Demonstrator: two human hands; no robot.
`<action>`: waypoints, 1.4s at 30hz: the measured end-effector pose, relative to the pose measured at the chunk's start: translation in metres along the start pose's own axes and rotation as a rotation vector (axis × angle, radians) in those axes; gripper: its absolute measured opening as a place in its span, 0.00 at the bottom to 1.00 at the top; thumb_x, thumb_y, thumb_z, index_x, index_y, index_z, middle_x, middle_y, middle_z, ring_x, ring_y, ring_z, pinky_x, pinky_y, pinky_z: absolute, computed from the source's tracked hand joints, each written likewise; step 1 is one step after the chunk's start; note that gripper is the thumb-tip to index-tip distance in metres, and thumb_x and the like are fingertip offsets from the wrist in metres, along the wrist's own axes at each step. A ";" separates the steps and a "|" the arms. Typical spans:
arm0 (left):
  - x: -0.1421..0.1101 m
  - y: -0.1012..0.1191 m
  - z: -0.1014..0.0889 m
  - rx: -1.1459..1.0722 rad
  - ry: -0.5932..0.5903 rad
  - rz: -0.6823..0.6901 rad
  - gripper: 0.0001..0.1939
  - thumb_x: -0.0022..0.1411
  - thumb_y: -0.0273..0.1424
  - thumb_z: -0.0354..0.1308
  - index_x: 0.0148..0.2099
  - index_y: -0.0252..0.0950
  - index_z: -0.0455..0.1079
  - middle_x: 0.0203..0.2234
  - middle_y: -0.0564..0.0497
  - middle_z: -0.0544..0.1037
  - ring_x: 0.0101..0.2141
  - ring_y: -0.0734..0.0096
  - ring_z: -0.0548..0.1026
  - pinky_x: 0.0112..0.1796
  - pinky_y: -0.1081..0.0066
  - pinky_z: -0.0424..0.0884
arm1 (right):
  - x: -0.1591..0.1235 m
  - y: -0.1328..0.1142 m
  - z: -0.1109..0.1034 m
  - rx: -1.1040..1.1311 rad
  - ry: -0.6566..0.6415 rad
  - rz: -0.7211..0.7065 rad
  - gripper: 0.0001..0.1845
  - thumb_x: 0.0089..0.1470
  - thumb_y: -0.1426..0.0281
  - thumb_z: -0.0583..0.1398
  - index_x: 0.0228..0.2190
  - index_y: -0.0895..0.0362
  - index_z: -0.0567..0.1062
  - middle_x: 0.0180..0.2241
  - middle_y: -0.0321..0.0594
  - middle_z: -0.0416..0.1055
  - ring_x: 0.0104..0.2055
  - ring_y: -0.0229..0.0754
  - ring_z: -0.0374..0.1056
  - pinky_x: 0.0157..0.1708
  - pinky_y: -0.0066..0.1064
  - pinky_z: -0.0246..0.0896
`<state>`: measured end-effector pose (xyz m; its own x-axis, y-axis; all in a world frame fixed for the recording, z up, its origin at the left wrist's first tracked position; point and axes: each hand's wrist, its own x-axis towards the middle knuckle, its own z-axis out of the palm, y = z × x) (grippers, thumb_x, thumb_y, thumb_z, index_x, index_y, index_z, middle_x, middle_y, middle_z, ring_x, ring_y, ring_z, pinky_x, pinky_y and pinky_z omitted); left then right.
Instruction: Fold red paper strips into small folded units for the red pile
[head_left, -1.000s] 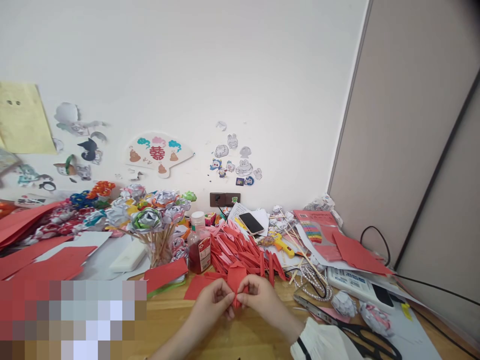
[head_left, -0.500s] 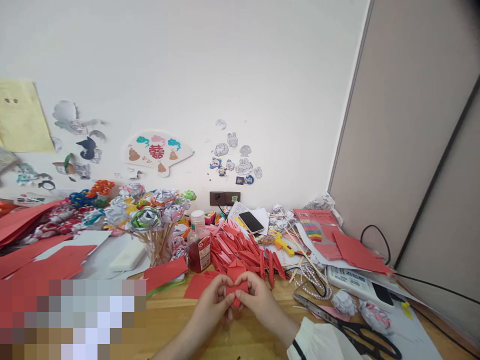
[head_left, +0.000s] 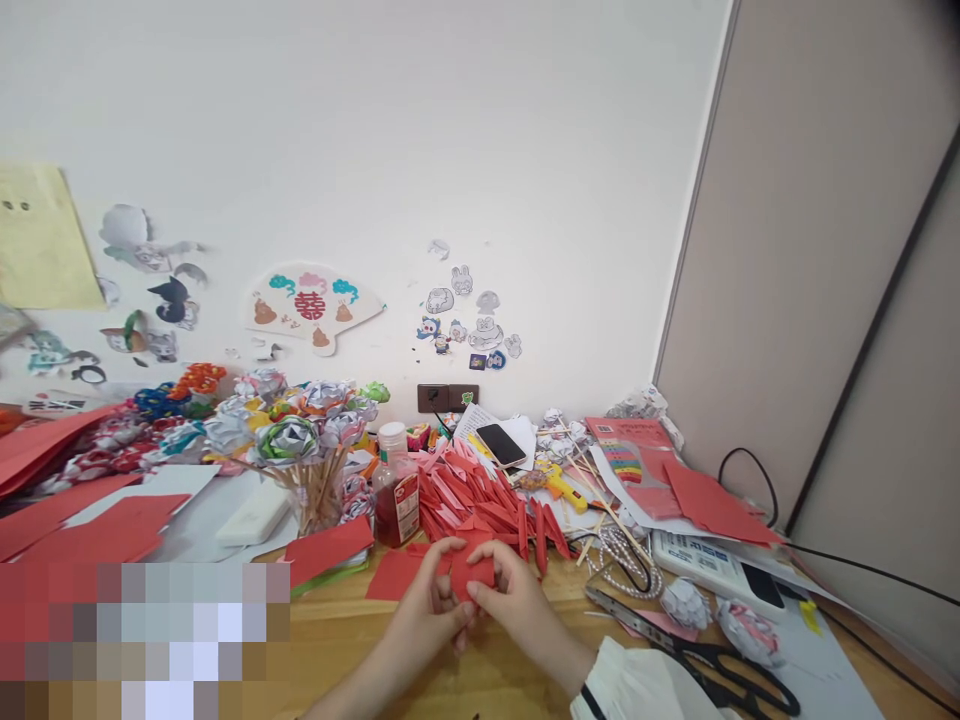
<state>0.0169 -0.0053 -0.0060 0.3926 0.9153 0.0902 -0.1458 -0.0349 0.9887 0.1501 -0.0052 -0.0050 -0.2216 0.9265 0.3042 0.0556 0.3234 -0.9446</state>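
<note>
Between my two hands is a small piece of red paper [head_left: 466, 580], held above the wooden table [head_left: 345, 650]. My left hand [head_left: 436, 597] grips its left side with the fingers curled behind. On the right side, my right hand [head_left: 501, 588] pinches the same paper, its thumb across the front near the lower edge. Just beyond my fingers lies a pile of folded red paper strips [head_left: 472, 490]. A flat red paper sheet [head_left: 394, 575] rests on the table beside my left hand.
A bottle of red liquid [head_left: 396, 490] and a cup of sticks with paper flowers [head_left: 315, 500] stand at the left. To the right are black-handled scissors [head_left: 697, 655], bead strings [head_left: 619, 560], a yellow glue gun [head_left: 562, 487] and a crumpled paper ball [head_left: 685, 603]. A phone [head_left: 501, 445] lies behind the pile.
My thumbs have moved apart; the right one now lies lower on the paper's front. More of the red paper shows between my hands. The view has shifted slightly.
</note>
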 end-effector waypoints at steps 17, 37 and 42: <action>-0.002 0.004 0.000 0.021 0.025 0.047 0.37 0.48 0.36 0.58 0.54 0.41 0.39 0.13 0.61 0.67 0.11 0.76 0.68 0.13 0.79 0.62 | 0.004 0.004 0.000 0.123 0.022 -0.001 0.11 0.43 0.69 0.58 0.32 0.57 0.63 0.19 0.28 0.60 0.17 0.30 0.59 0.17 0.21 0.55; 0.002 0.015 -0.022 0.589 0.027 0.064 0.11 0.53 0.36 0.46 0.23 0.36 0.54 0.13 0.60 0.59 0.16 0.79 0.59 0.19 0.78 0.54 | 0.010 -0.008 -0.035 -0.292 0.252 -0.201 0.14 0.50 0.65 0.52 0.40 0.56 0.65 0.33 0.41 0.65 0.32 0.39 0.63 0.32 0.29 0.58; -0.003 0.033 -0.022 0.831 0.065 0.092 0.13 0.54 0.37 0.43 0.21 0.36 0.55 0.17 0.57 0.63 0.22 0.74 0.61 0.24 0.76 0.55 | 0.011 -0.004 -0.033 -0.194 0.028 -0.121 0.11 0.50 0.65 0.52 0.25 0.58 0.69 0.21 0.36 0.65 0.25 0.37 0.63 0.26 0.26 0.58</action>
<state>-0.0092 -0.0008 0.0242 0.3549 0.9148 0.1927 0.5519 -0.3714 0.7466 0.1798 0.0099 0.0065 -0.2110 0.8828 0.4197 0.2168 0.4609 -0.8606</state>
